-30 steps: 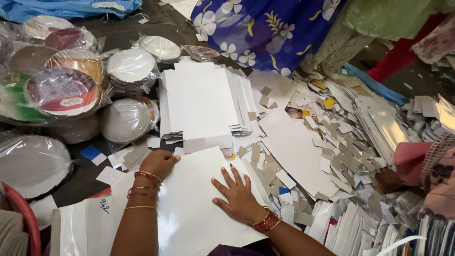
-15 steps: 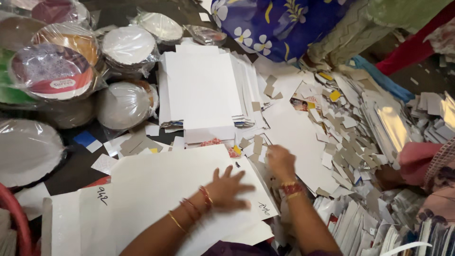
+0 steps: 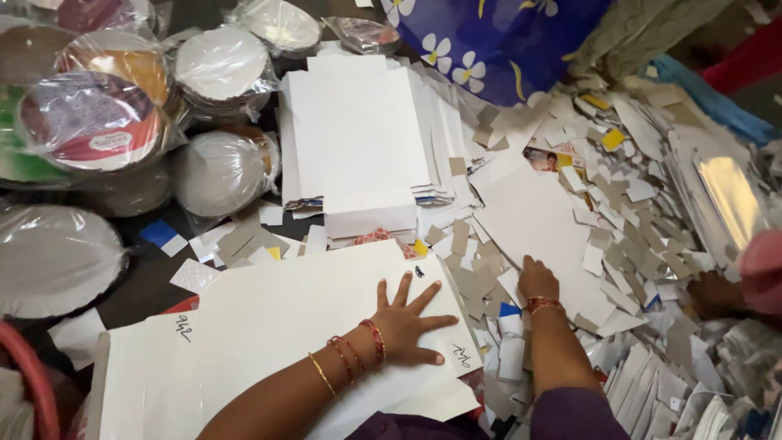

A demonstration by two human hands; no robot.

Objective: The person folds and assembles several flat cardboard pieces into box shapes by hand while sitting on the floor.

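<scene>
My left hand (image 3: 407,322) lies flat with its fingers spread on a large white card sheet (image 3: 285,326) that tops a low pile in front of me. Bangles ring that wrist. My right hand (image 3: 538,281) is further right among grey and white card scraps (image 3: 481,269). Its fingers curl down onto the near edge of a loose white sheet (image 3: 529,212). A red bangle sits on that wrist. The fingertips are hidden under the hand.
A tall stack of white card sheets (image 3: 350,138) stands behind the pile. Plastic-wrapped bundles of round plates (image 3: 220,65) fill the left. A blue floral cloth (image 3: 505,41) lies at the back, shiny silver sheets (image 3: 725,187) at right. Another person's hand (image 3: 717,293) reaches in from the right.
My left hand has slid right across the big white sheet and spread out. My right hand left that sheet and moved right into the scraps, onto the loose sheet.
</scene>
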